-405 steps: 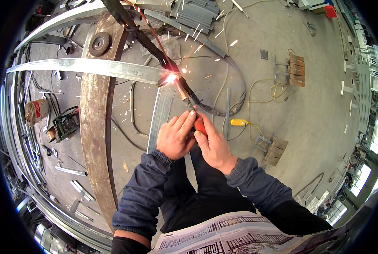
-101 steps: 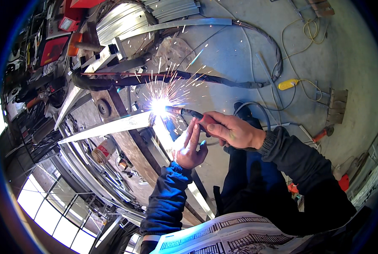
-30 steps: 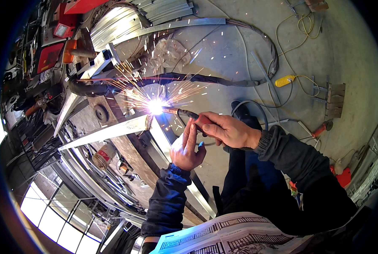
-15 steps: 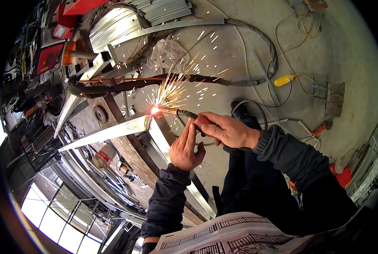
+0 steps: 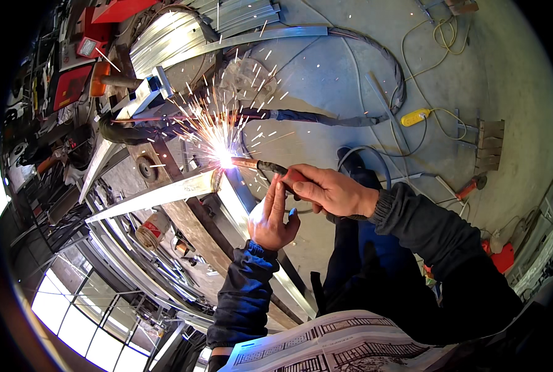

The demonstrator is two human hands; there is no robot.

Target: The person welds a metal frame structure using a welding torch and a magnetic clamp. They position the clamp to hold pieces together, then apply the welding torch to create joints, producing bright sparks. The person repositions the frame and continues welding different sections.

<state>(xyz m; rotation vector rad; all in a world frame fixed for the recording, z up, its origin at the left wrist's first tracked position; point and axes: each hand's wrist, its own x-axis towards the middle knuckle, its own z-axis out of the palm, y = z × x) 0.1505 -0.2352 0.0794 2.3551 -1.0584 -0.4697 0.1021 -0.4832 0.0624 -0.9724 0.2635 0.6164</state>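
Observation:
My right hand (image 5: 335, 191) is closed round the red handle of a welding torch (image 5: 270, 167), its copper nozzle pointing left. A bright blue-white arc burns at the nozzle's tip, where two square steel tubes meet at a corner, and sparks fan upward from it. One steel tube (image 5: 158, 197) runs left from the corner; the other steel tube (image 5: 234, 195) slopes down to the right, beneath my left hand. My left hand (image 5: 271, 222) has its fingers stretched out, their tips against the torch handle beside my right hand, thumb apart. Glare hides the joint itself.
A wrapped cable (image 5: 326, 119) crosses behind the arc. Metal strips (image 5: 245, 18) lie stacked at the top left. Drawing sheets (image 5: 326, 344) lie across the lower edge. A yellow connector (image 5: 416, 118) with cords rests on the floor at the right.
The orange glow at the tip has become a bright blue-white arc, casting blue light on the tubes, floor and sleeve. Sparks now spread more widely, up and left. Both hands stay nearly still.

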